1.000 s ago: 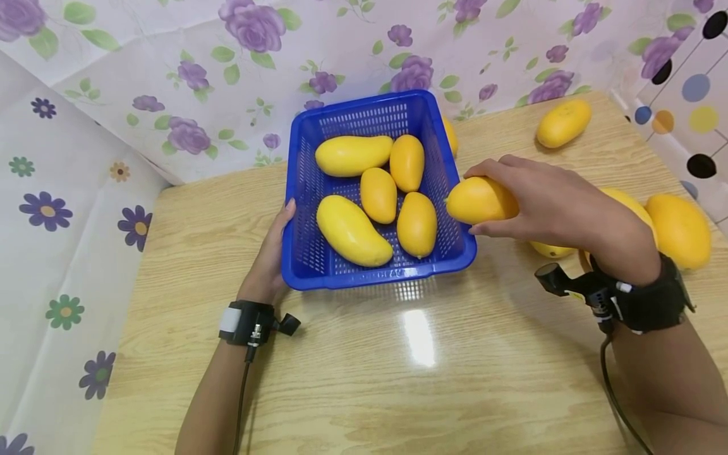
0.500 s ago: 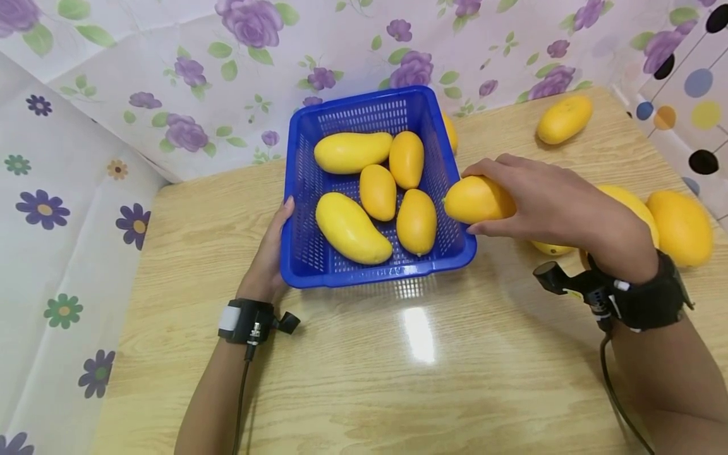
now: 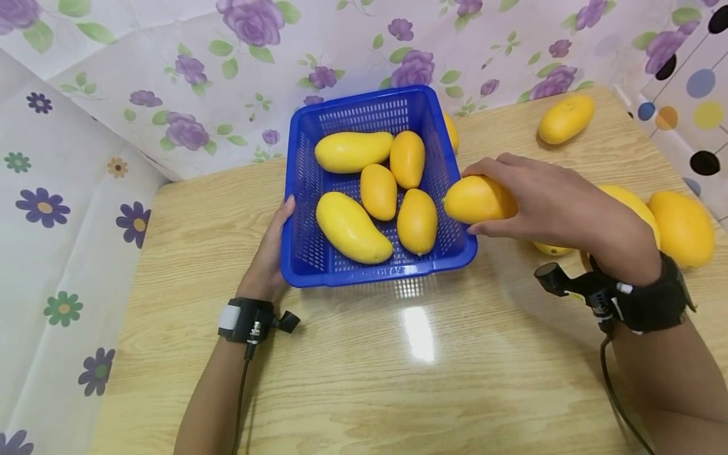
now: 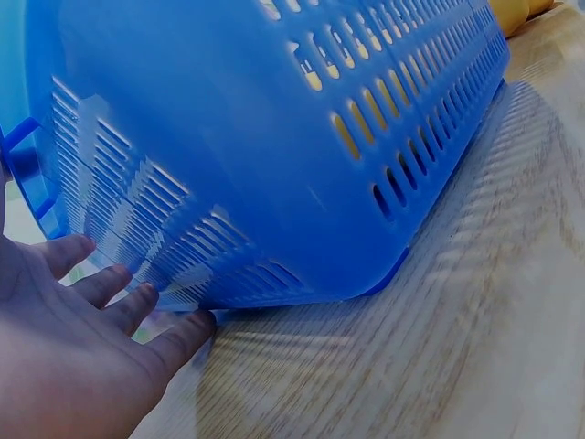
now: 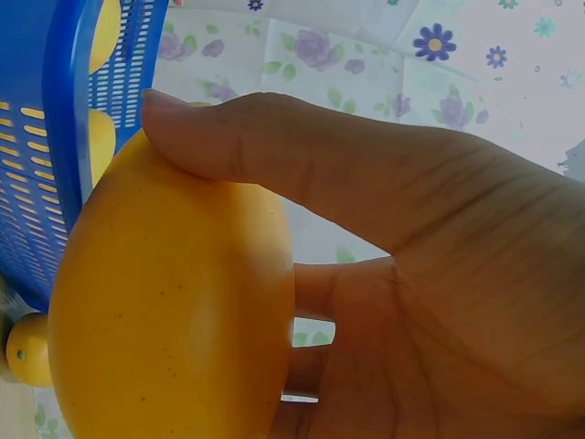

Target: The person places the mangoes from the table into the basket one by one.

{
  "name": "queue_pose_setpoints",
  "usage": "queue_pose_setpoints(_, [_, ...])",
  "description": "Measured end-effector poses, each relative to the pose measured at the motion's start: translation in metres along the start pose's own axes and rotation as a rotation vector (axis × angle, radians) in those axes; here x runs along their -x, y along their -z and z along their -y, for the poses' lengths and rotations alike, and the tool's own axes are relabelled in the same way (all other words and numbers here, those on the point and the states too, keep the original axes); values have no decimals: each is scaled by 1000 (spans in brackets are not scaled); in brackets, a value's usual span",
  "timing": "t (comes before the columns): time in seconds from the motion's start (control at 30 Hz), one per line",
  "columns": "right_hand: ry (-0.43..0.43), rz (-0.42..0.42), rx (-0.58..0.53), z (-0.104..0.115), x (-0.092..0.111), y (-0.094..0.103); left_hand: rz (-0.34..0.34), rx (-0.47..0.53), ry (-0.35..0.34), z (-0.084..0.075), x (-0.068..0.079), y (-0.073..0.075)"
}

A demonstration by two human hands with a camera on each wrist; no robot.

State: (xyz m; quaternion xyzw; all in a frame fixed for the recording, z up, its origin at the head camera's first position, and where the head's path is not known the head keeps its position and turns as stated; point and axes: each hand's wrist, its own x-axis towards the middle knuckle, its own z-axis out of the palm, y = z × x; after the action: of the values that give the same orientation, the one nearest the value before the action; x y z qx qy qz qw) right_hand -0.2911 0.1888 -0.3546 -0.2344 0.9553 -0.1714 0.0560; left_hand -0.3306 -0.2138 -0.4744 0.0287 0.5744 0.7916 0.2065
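A firm grip suits the right hand (image 3: 548, 199) holding a smooth, oval orange-yellow mango (image 3: 478, 201) beside the blue perforated plastic basket (image 3: 364, 277), which the left hand (image 3: 268, 258), fingers outstretched, should steady.

We can read no word, brand or number with certainty. On the front rim of the blue basket (image 3: 352, 277) we make out a short row of raised characters, in the same blue as the plastic, but they are too small and faint for us to spell out. We also see small pale marks on the dark camera mount (image 3: 599, 303) at the right wrist, and a small yellow patch (image 3: 577, 295) beside them; whether either carries print, we cannot tell. Similar pale marks stand on the cable connector (image 3: 255, 332) at the left wrist, equally illegible to us.
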Motion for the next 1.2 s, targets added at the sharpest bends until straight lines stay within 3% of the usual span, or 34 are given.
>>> queue_pose_setpoints(0.53, [49,-35,-24,18,2,-3,2,7,0,0,2,-1])
queue_pose_setpoints(1.2, [176,-90,-55,43,-13,-26,24,-19,-15,0,1,0])
